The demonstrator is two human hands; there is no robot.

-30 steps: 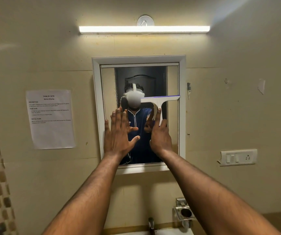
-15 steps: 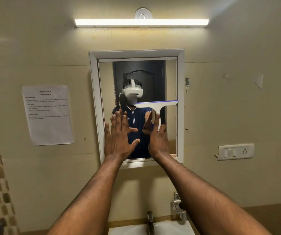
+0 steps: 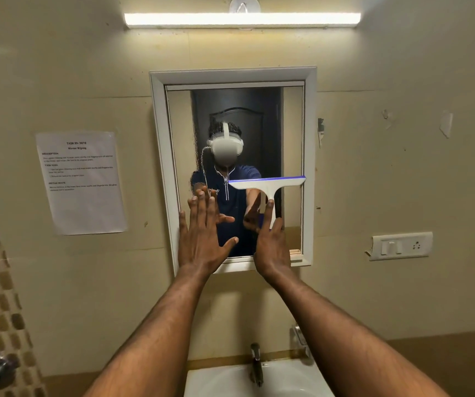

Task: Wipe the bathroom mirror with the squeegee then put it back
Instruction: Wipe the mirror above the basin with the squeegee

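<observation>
Here, mid-wipe, the right hand (image 3: 270, 247) grips the white squeegee (image 3: 268, 186) by its handle, blade against the mirror (image 3: 292, 133)'s lower right, left hand (image 3: 202, 239) flat with spread fingers; streaks remain, and the return is undone.

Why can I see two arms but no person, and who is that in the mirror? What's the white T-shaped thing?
The camera sits on the person's head, so you see what they see: their own arms reaching forward. The mirror on the wall shows that same person back. The left hand is open and flat at the glass. The right hand grips the handle of the white T-shaped thing, a squeegee, a wiper with a blue rubber edge pressed against the mirror. Below are a sink and tap; a long lamp glows above.
</observation>
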